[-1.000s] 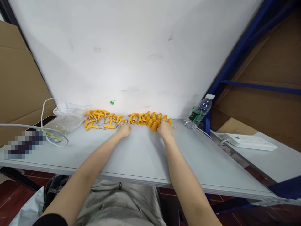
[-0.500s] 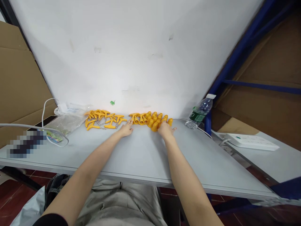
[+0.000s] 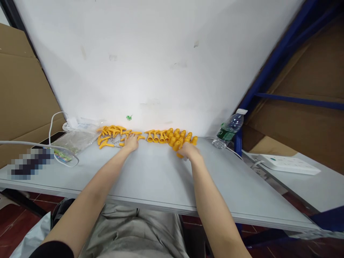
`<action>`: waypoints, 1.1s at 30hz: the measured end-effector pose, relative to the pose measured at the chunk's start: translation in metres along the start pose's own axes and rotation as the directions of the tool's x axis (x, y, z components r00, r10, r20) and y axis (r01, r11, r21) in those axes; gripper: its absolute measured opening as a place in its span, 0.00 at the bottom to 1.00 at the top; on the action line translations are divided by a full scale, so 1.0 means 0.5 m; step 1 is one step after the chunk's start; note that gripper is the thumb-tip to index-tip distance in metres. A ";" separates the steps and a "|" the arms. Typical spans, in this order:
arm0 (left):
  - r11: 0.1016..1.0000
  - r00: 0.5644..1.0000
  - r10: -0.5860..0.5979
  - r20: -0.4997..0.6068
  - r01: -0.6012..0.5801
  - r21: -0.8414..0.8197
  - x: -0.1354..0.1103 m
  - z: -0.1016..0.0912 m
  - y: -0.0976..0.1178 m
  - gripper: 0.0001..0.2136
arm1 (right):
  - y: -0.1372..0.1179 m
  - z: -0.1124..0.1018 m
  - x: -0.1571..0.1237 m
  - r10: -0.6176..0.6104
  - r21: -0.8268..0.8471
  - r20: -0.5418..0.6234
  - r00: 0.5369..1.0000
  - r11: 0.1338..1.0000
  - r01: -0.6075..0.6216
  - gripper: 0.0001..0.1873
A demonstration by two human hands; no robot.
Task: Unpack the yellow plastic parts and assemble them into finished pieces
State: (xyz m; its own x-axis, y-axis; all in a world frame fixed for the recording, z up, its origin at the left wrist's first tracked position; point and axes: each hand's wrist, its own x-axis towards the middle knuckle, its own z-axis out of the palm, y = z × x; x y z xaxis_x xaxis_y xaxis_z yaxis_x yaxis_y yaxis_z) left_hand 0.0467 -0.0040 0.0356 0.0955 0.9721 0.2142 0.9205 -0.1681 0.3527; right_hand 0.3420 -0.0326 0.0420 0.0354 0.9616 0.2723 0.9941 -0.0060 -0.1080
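Observation:
My left hand is at the right edge of a pile of yellow T-shaped handles with ball chains. Its fingers are closed over one yellow handle, partly hiding it. Bent downward, my right hand grips a yellow cup-shaped piece just in front of a cluster of yellow cup-shaped pieces. Motion slightly blurs the fingers there. Between the hands, a row of yellow handles with round open ends lies near the wall.
On the grey table, a clear plastic bag and a white cable are at the left. A water bottle leans at the right beside a blue post. A white power strip rests on the neighbouring surface.
My left hand has moved left from the row to the handle pile, uncovering the row's left end. My right hand has drawn slightly toward me, bringing a yellow cup-shaped piece out from the cluster.

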 end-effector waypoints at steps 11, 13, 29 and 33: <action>0.973 0.996 -0.089 0.026 0.081 0.218 -0.003 -0.027 -0.013 0.14 | -0.111 -0.075 -0.050 -0.002 0.150 0.433 0.901 0.986 -0.070 0.09; 0.967 0.994 -0.109 0.023 0.101 0.233 -0.006 -0.036 -0.010 0.12 | -0.120 -0.072 -0.051 -0.039 0.174 0.420 0.907 0.984 -0.038 0.09; 0.119 0.839 -0.542 0.053 0.139 -0.983 -0.067 -0.040 -0.022 0.08 | -0.163 0.037 -0.041 -0.234 0.284 0.061 0.970 0.936 0.208 0.11; -0.100 0.858 -0.502 0.104 0.061 -0.993 -0.081 -0.046 -0.016 0.11 | -0.165 0.059 -0.038 -0.281 0.367 -0.020 0.960 0.891 0.268 0.12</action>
State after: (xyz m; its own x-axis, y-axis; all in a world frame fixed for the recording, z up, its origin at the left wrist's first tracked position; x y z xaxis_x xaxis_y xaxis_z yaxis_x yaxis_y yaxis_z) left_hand 0.0265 -0.0459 0.0451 -0.3413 0.9359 -0.0877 -0.4623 -0.0859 0.8826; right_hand 0.2561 -0.0421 0.0177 -0.2430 0.9188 0.3110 0.8575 0.3534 -0.3738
